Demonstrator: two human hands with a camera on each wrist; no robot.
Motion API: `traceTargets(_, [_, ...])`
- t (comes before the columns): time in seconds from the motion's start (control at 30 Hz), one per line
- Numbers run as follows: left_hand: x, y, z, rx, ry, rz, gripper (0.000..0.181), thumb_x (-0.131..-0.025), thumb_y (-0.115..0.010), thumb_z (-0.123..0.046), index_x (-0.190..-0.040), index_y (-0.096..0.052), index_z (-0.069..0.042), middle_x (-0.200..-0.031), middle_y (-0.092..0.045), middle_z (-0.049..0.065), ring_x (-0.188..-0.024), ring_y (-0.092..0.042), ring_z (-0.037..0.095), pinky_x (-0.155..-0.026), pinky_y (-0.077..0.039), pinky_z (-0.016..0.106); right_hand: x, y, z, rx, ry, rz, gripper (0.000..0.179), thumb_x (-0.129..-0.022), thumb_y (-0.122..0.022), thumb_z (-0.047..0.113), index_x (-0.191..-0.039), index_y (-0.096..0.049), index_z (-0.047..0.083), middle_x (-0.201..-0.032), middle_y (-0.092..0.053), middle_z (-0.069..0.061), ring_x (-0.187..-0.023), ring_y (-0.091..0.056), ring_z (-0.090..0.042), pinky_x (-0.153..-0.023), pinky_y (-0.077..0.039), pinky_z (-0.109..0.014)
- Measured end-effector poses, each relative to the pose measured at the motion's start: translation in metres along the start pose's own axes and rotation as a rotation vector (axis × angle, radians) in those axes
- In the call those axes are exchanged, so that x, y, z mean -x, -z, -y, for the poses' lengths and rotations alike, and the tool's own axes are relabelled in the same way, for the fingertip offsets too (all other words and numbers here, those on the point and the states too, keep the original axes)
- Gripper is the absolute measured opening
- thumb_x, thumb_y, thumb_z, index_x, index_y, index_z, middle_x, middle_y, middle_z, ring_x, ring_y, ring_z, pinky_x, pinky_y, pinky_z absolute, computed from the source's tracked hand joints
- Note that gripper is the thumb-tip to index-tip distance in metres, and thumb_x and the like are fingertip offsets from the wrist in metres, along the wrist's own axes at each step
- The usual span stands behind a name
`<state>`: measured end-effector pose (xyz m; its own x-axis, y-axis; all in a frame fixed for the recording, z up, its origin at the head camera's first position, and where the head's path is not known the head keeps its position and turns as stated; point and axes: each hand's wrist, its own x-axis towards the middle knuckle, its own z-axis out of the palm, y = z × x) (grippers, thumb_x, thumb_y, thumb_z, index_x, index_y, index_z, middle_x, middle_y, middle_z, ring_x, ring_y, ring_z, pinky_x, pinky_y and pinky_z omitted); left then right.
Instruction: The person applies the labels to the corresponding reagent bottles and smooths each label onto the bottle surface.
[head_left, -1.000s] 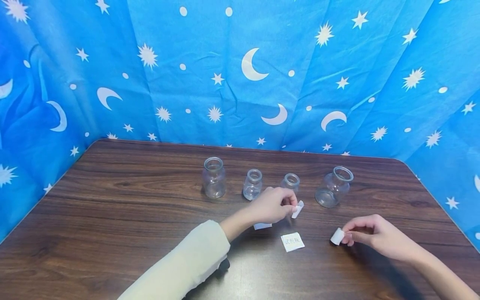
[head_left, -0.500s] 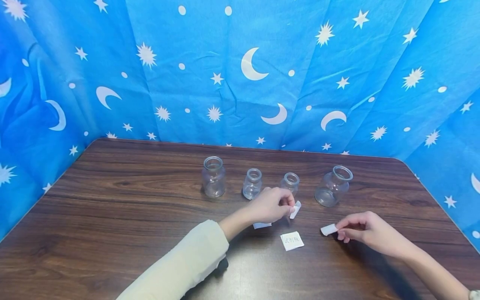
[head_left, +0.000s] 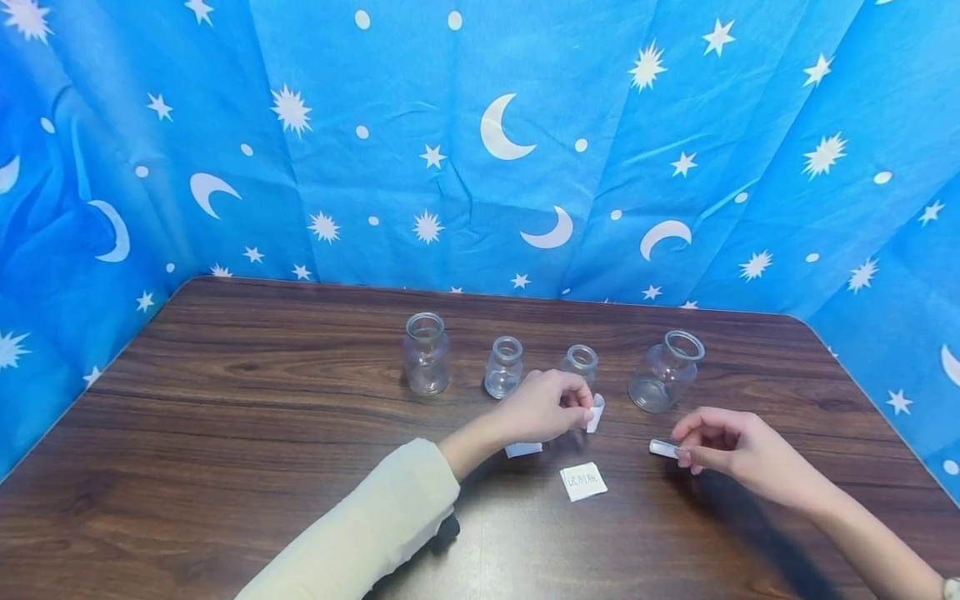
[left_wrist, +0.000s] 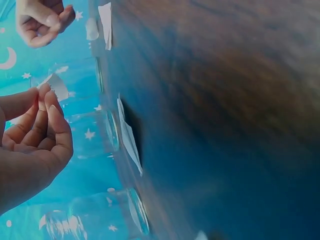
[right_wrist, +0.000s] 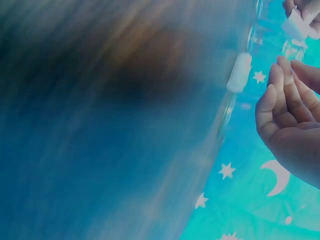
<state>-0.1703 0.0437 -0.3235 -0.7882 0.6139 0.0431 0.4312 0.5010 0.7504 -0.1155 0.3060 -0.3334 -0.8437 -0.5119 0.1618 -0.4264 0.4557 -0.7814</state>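
My left hand (head_left: 546, 407) pinches a curled white slip of paper (head_left: 596, 414) between thumb and fingertips, in front of a small glass jar (head_left: 581, 360) that it partly hides. In the left wrist view the slip (left_wrist: 57, 89) stands up from the fingertips. My right hand (head_left: 738, 454) is low over the table at the right, fingers loosely bent. Just off its fingertips a small white roll (head_left: 663, 448) lies on the table; the right wrist view shows a gap between the roll (right_wrist: 240, 73) and the fingers.
A second small jar (head_left: 503, 371) and two larger glass jars, left (head_left: 427, 358) and right (head_left: 665, 375), share the row. White cards with handwriting (head_left: 583, 482) lie nearer me. More white paper (head_left: 523, 450) shows below the left wrist. A blue star-patterned cloth (head_left: 375, 167) hangs behind the table.
The white roll has shifted left and away from me and now lies apart from the right fingers, which have moved slightly away from me. The left hand has barely moved.
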Motion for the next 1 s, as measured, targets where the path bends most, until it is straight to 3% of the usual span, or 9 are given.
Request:
traceTargets(0.13, [-0.006, -0.005, -0.007, 0.026, -0.018, -0.015, 0.007, -0.084, -0.064, -0.013, -0.078, -0.061, -0.014, -0.064, -0.058, -0.009, -0.058, -0.048, 0.003, -0.056, -0.037, 0.016, -0.008, -0.009, 0.013, -0.011, -0.023, -0.043, 0.014, -0.084, -0.06, -0.003, -0.097, -0.06, -0.001, -0.075, -0.064, -0.008, -0.062, -0.059, -0.017, -0.053, -0.048, -0.029])
traceTargets(0.33, [-0.01, -0.015, -0.016, 0.066, -0.053, 0.015, 0.004, -0.084, -0.064, -0.012, -0.08, -0.063, -0.012, -0.064, -0.058, -0.009, -0.057, -0.048, 0.001, -0.055, -0.037, 0.015, -0.016, -0.022, 0.026, -0.02, -0.008, -0.075, 0.018, -0.084, -0.061, -0.001, -0.102, -0.063, 0.003, -0.079, -0.065, -0.008, -0.066, -0.06, -0.016, -0.056, -0.049, -0.029])
traceTargets(0.6, [-0.009, -0.021, -0.013, 0.114, -0.054, 0.06, 0.006, -0.086, -0.061, -0.011, -0.084, -0.066, -0.008, -0.063, -0.056, -0.009, -0.057, -0.047, 0.001, -0.053, -0.039, 0.014, -0.017, -0.028, 0.026, -0.044, -0.042, -0.075, 0.015, -0.084, -0.061, -0.001, -0.099, -0.063, 0.0, -0.08, -0.065, -0.007, -0.068, -0.061, -0.014, -0.056, -0.049, -0.028])
traceTargets(1.0, [-0.006, -0.023, -0.017, 0.174, -0.037, 0.07, 0.006, -0.087, -0.06, -0.009, -0.086, -0.066, -0.005, -0.066, -0.061, -0.003, -0.058, -0.05, -0.001, -0.054, -0.04, 0.013, -0.018, -0.028, 0.023, -0.075, 0.003, -0.064, 0.015, -0.084, -0.059, -0.006, -0.095, -0.063, 0.003, -0.08, -0.065, -0.011, -0.07, -0.062, -0.015, -0.06, -0.051, -0.029])
